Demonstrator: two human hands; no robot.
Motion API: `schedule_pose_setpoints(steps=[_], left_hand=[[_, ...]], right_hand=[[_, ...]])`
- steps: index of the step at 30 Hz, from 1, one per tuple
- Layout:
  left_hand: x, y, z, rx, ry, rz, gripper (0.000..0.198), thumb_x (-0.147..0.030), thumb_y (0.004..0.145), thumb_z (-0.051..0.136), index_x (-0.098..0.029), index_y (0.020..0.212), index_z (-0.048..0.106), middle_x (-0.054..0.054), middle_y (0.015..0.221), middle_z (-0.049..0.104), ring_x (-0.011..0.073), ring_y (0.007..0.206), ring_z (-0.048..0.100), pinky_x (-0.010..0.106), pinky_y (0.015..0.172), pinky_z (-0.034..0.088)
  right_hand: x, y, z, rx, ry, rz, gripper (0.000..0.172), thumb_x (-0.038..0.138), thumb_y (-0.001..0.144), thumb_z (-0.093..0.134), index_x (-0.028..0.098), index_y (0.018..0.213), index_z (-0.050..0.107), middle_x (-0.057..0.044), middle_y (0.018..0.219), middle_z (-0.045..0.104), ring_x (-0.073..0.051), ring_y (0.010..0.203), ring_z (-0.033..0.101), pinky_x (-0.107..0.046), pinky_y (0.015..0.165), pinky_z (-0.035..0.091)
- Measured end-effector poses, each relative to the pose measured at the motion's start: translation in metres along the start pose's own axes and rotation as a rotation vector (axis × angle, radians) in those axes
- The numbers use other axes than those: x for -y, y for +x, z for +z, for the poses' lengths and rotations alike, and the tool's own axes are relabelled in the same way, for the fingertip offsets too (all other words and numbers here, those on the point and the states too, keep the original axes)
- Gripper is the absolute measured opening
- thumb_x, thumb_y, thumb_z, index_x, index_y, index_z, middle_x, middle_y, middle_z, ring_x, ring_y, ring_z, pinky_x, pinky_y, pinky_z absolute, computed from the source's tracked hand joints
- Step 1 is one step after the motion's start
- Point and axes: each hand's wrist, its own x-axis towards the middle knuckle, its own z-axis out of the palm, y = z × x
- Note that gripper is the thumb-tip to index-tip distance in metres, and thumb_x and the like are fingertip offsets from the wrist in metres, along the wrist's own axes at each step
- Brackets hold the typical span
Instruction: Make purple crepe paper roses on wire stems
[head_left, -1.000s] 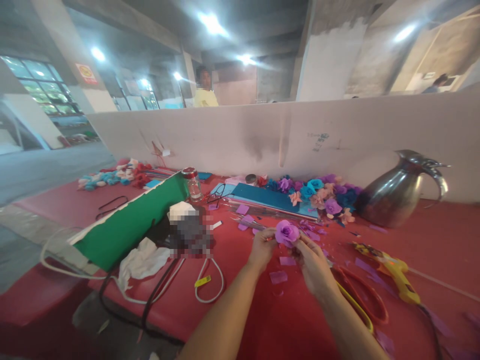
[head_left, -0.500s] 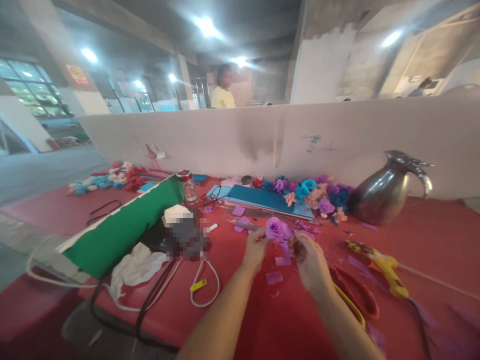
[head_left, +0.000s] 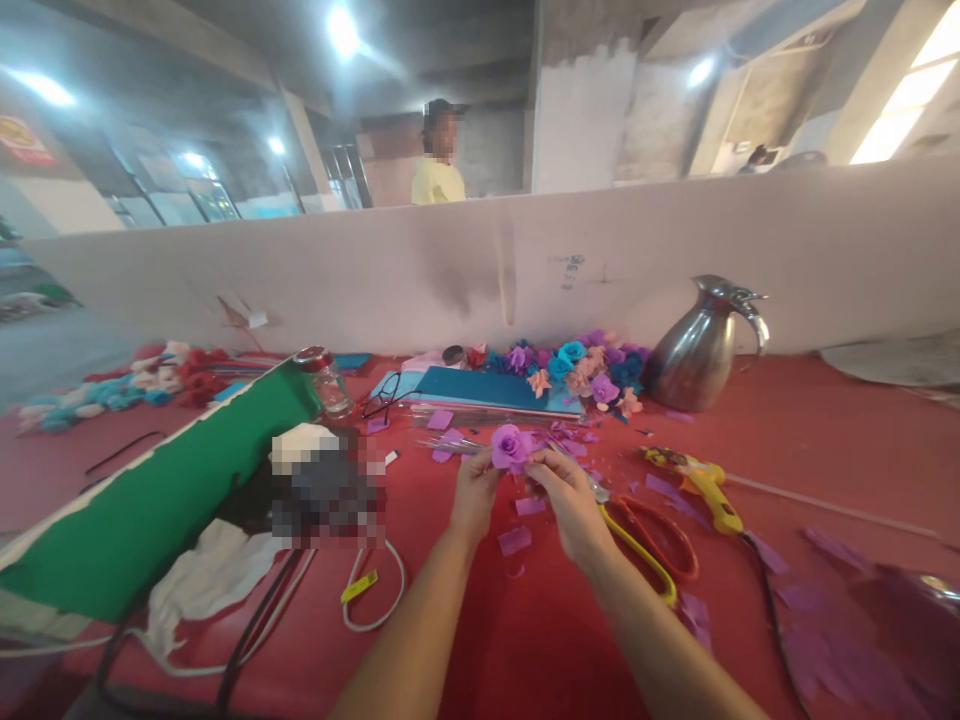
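Note:
A purple paper rose is held above the red table. My left hand pinches it from below on the left side. My right hand has its fingers closed on the rose's right side, at the petals. Small purple paper scraps lie on the table just under both hands. Red-and-yellow scissors lie right of my right hand, and a yellow glue gun lies beyond them.
A pile of finished paper flowers and a blue sheet lie behind. A steel jug stands at the back right, a glass jar and green roll at left. A white partition edges the table; a person in yellow stands beyond.
The view has swung to the right. My right hand, which had come off the rose half a second ago, is back on its petals. The person in yellow has walked right.

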Motion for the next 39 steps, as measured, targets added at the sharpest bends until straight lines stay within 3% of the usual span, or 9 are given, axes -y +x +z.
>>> schedule_pose_setpoints(steps=[11,16,21,24,26,28,30,34,39], left_hand=[[0.0,0.0,0.001,-0.021,0.004,-0.013,0.02,-0.033,0.065,0.071,-0.015,0.06,0.066,-0.001,0.06,0.059,0.0127,0.063,0.048,0.027,0.069,0.039],[0.009,0.003,-0.002,-0.114,-0.113,-0.055,0.017,-0.03,0.063,0.073,-0.015,0.067,0.068,-0.001,0.065,0.062,0.0123,0.067,0.051,0.027,0.073,0.04],[0.007,0.008,-0.008,-0.327,-0.345,-0.081,0.022,-0.03,0.056,0.079,-0.017,0.065,0.064,-0.003,0.063,0.059,0.0089,0.065,0.052,0.025,0.073,0.04],[-0.002,0.003,-0.005,-0.171,-0.28,-0.094,0.022,-0.03,0.056,0.079,-0.016,0.061,0.063,-0.002,0.061,0.059,0.01,0.063,0.05,0.027,0.07,0.04],[-0.006,-0.002,0.0,-0.013,-0.273,-0.172,0.022,-0.029,0.055,0.08,-0.015,0.059,0.064,0.0,0.06,0.06,0.0115,0.062,0.051,0.028,0.069,0.04],[-0.008,-0.006,0.003,0.072,-0.27,-0.238,0.021,-0.027,0.054,0.08,-0.014,0.06,0.065,0.0,0.06,0.061,0.012,0.061,0.052,0.029,0.068,0.04],[-0.006,-0.008,0.005,0.08,-0.278,-0.275,0.02,-0.025,0.053,0.08,-0.014,0.062,0.066,0.0,0.06,0.061,0.0119,0.06,0.052,0.029,0.069,0.039],[-0.002,-0.004,0.002,-0.034,-0.303,-0.287,0.021,-0.024,0.051,0.081,-0.015,0.061,0.064,-0.001,0.061,0.061,0.0106,0.061,0.052,0.027,0.068,0.038],[0.002,0.0,0.001,-0.087,-0.22,-0.223,0.022,-0.029,0.057,0.078,-0.015,0.06,0.061,-0.002,0.059,0.055,0.0087,0.059,0.046,0.025,0.066,0.035]], right_hand=[[0.001,0.001,0.002,-0.002,0.019,0.042,0.015,0.033,0.061,0.067,0.019,0.062,0.064,0.003,0.055,0.054,-0.01,0.053,0.045,-0.022,0.052,0.035],[-0.005,0.002,-0.002,-0.02,0.014,0.065,0.011,0.028,0.058,0.067,0.019,0.063,0.066,0.003,0.056,0.056,-0.011,0.054,0.046,-0.023,0.053,0.034],[-0.011,0.003,-0.003,-0.046,-0.062,0.134,0.012,0.029,0.056,0.066,0.019,0.063,0.067,0.002,0.054,0.055,-0.011,0.053,0.045,-0.023,0.052,0.034],[-0.015,0.003,-0.002,-0.05,-0.077,0.139,0.014,0.03,0.054,0.067,0.018,0.061,0.067,0.003,0.053,0.054,-0.011,0.051,0.044,-0.024,0.051,0.034],[-0.017,0.003,-0.002,-0.053,-0.08,0.147,0.014,0.031,0.053,0.068,0.018,0.058,0.065,0.003,0.052,0.054,-0.01,0.05,0.044,-0.024,0.051,0.034],[-0.019,0.004,-0.003,-0.061,-0.092,0.166,0.015,0.031,0.052,0.068,0.018,0.056,0.063,0.003,0.051,0.053,-0.01,0.049,0.043,-0.024,0.05,0.034],[-0.021,0.005,-0.004,-0.057,-0.114,0.187,0.015,0.031,0.051,0.068,0.018,0.056,0.062,0.003,0.051,0.054,-0.011,0.049,0.044,-0.024,0.051,0.036],[-0.022,0.008,-0.004,-0.018,-0.174,0.183,0.017,0.03,0.052,0.062,0.018,0.064,0.066,0.002,0.056,0.057,-0.012,0.051,0.046,-0.025,0.052,0.038],[0.0,-0.011,0.003,0.107,-0.254,-0.038,0.011,0.018,0.054,0.047,0.021,0.046,0.055,0.002,0.047,0.05,-0.012,0.05,0.043,-0.025,0.053,0.034]])
